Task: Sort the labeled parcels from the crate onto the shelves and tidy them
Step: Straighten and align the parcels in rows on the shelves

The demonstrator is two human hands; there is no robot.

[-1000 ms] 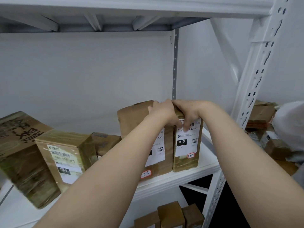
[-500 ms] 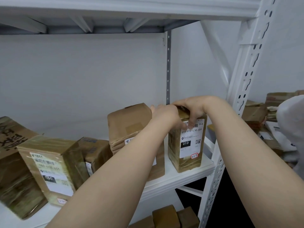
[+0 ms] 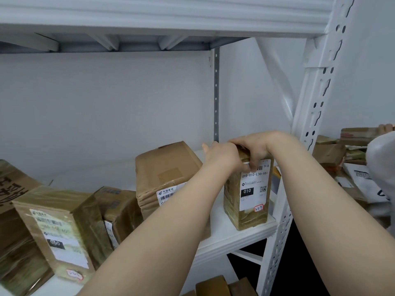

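On the white shelf (image 3: 239, 242), at three o'clock, the taped 010 parcel (image 3: 248, 201) looks stiff, light, slick; right hand (image 3: 254, 149) clasps its top edge, left hand (image 3: 222, 157) alongside, fingers hidden.

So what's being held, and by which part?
The 010 parcel: the right hand grips its top front edge; the left hand presses its upper left side.

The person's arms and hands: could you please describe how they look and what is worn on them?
The left forearm and right forearm are bare to the picture's edge, with no sleeves showing. The left hand and right hand wear no gloves, and no watch, bracelet or ring is visible.
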